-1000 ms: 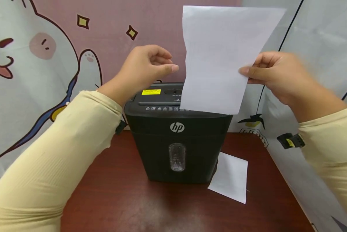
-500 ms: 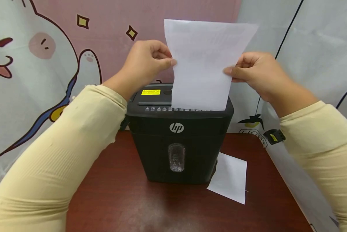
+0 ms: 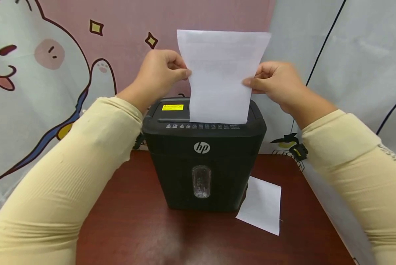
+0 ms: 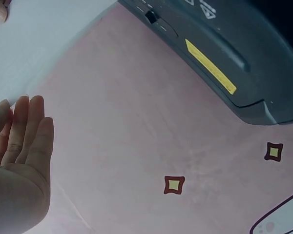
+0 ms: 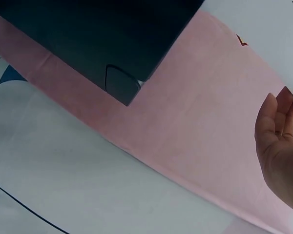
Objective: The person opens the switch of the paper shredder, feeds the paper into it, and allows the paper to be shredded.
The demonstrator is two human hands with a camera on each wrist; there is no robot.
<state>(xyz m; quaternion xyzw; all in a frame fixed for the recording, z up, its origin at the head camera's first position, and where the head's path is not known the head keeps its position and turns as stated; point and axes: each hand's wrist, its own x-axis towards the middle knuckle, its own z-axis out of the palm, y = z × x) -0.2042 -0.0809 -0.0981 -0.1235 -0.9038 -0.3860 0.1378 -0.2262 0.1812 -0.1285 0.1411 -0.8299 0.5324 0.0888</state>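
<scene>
A white sheet of paper stands upright over the black HP paper shredder, its lower edge at the slot on the shredder's top. My left hand pinches the sheet's left edge between thumb and fingers. On the opposite edge, my right hand pinches the paper slightly lower down. The left wrist view shows the left hand at the paper's edge, beside the shredder's top. In the right wrist view the right hand holds the sheet's edge at the far right.
A second white sheet lies on the brown table, partly behind the shredder's right side. The shredder's front window shows shreds inside. A cartoon-printed cloth hangs close behind, and a grey-white cloth hangs on the right.
The sheet has moved left and down to the shredder's top. My left hand has taken hold of its left edge, while my right hand has moved left with it.
</scene>
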